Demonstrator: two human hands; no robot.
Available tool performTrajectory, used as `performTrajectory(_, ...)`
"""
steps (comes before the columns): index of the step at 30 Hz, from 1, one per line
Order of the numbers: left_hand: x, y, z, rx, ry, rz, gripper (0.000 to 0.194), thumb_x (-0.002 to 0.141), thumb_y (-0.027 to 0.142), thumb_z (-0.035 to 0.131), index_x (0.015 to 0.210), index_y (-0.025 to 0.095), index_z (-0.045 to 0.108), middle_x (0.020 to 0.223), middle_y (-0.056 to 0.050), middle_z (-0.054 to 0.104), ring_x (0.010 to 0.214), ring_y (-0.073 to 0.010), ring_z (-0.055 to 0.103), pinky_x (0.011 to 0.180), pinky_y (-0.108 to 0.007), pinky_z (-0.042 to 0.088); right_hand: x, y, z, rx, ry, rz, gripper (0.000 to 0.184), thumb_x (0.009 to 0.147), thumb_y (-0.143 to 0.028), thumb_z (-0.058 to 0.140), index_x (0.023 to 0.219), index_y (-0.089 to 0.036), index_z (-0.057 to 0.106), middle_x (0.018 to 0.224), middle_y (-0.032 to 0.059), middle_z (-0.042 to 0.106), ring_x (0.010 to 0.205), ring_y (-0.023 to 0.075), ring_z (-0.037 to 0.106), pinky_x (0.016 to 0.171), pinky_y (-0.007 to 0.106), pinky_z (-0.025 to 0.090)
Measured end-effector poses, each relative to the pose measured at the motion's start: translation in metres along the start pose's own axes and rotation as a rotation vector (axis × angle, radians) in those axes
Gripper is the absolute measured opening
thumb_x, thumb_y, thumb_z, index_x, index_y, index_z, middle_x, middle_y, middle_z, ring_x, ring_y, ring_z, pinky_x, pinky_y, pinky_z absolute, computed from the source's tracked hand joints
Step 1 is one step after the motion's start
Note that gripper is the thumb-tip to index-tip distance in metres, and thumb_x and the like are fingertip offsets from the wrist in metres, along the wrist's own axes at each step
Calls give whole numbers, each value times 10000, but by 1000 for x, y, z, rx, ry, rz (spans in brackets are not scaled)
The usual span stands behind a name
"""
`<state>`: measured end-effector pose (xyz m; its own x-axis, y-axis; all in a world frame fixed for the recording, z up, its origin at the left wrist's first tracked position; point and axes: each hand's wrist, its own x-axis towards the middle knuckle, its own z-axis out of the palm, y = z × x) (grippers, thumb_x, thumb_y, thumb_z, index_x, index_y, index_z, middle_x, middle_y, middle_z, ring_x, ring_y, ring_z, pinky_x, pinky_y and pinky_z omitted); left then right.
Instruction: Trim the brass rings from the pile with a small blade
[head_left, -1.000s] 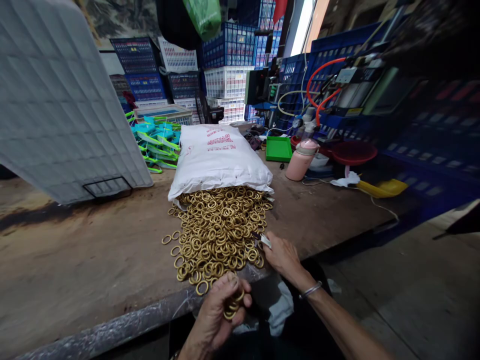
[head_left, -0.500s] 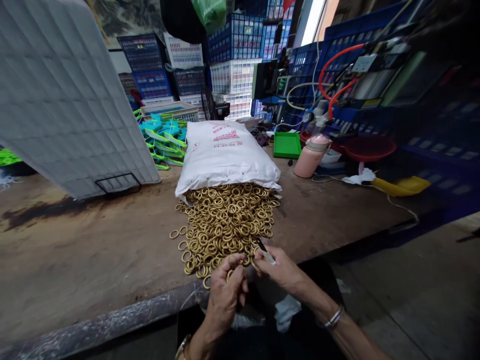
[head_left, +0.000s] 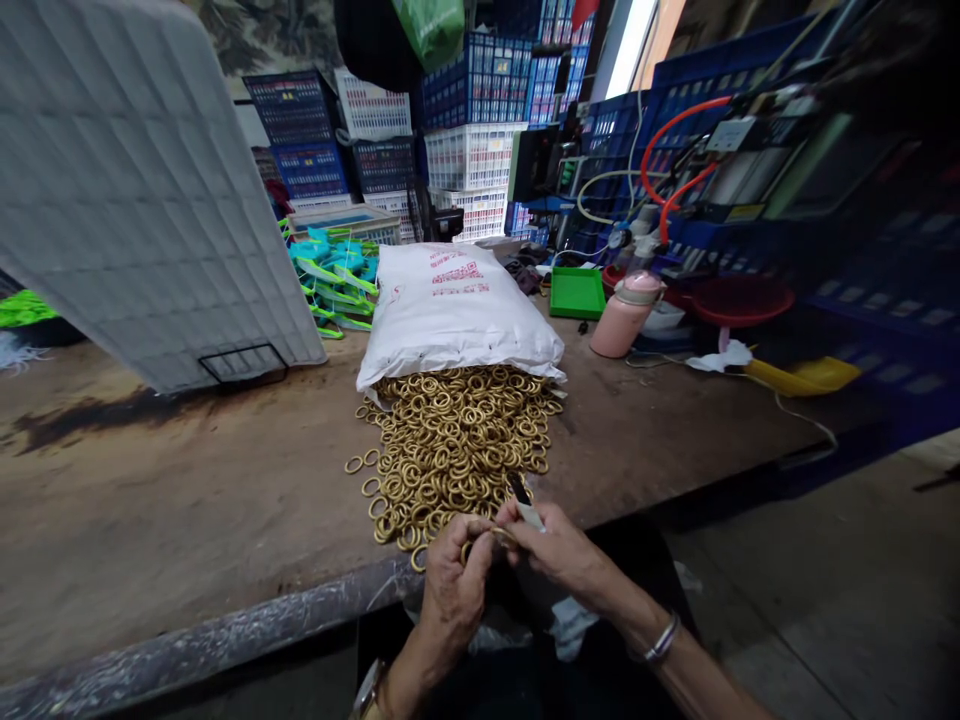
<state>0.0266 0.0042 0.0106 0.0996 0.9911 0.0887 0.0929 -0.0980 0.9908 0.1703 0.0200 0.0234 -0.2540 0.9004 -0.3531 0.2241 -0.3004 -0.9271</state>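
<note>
A heap of gold-coloured rings [head_left: 450, 440] spills from the mouth of a white sack [head_left: 465, 310] onto the table. At the heap's near edge, my left hand [head_left: 456, 580] is closed, pinching a gold ring [head_left: 504, 538] between thumb and fingers. Part of another ring shows inside its curled fingers. My right hand [head_left: 551, 540] is closed on a small knife [head_left: 529, 515] with a pale handle and a dark blade pointing up and away. Its fingertips meet the pinched ring's right side. The fingers partly cover the ring and the knife.
A grey ribbed panel [head_left: 165, 200] stands on the left of the table [head_left: 225, 500]. Green and blue plastic pieces [head_left: 337, 270] lie behind it. Right of the sack are a green tray [head_left: 576, 292], a pink bottle [head_left: 626, 315] and a red dish [head_left: 739, 300]. Stacked crates [head_left: 476, 155] rise behind.
My hands have come together over the lap side of the heap; a ring now spans between their fingertips. The knife stays in my right hand. The view has shifted slightly.
</note>
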Motion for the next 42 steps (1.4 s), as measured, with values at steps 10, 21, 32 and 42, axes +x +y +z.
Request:
performTrajectory(10,-2,8,1,-102,-12,23,117,737,271,573,701,190,651,667,-38,584,662,-173,498,661,-252,367,0,2,3,-289,118,-185,268,827,-366,391,652,-178,466,558,-42,489,548,88,443,525,200,332)
performTrajectory(21,-7,8,0,-495,-259,-398,315,778,471,479,682,172,455,468,72,385,349,-33,280,342,-144,214,-4,-4,8,-213,99,-232,291,826,-395,395,654,-171,466,580,-37,484,560,91,441,537,204,347)
performTrajectory(32,-10,8,0,-501,-153,-445,326,733,499,527,730,184,442,517,70,445,351,-26,322,334,-130,229,-2,4,6,-368,195,-252,227,824,-281,356,651,-187,469,579,-21,510,564,110,470,552,217,349)
performTrajectory(42,-12,12,1,-437,-115,-413,350,714,499,550,680,176,418,491,75,431,350,-22,331,339,-128,251,-11,6,12,-930,193,-279,222,661,-63,376,804,-195,483,663,9,576,619,138,514,539,223,260)
